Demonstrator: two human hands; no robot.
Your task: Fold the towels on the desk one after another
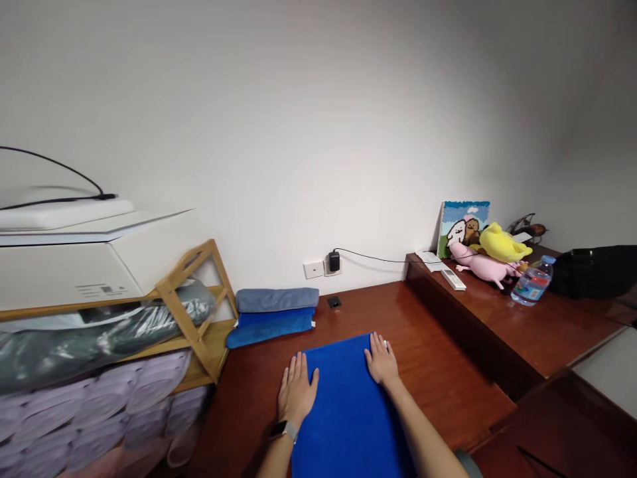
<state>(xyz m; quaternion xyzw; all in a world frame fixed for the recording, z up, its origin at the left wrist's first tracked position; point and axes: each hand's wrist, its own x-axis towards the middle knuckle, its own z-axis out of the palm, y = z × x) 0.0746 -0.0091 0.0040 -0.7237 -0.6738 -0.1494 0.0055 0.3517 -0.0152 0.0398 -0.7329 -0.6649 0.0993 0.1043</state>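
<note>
A blue towel (345, 405) lies flat and lengthwise on the reddish-brown wooden desk (249, 405). My left hand (297, 388) rests on its left edge near the far corner, palm down with fingers stretched out. On the opposite edge, close to the far right corner, my right hand (381, 360) also lies flat with fingers extended. Neither hand grasps anything. Beyond them, against the wall, folded towels are stacked: a grey-blue towel (277, 299) on top and a blue folded towel (273, 327) beneath.
To the left stands a wooden rack (192, 318) with lilac slippers (104, 392) and a white box (64, 265). A raised desk section on the right holds a remote control (453, 279), plush toys (485, 263) and a water bottle (533, 282). A black plug adapter (334, 260) sits in the wall socket.
</note>
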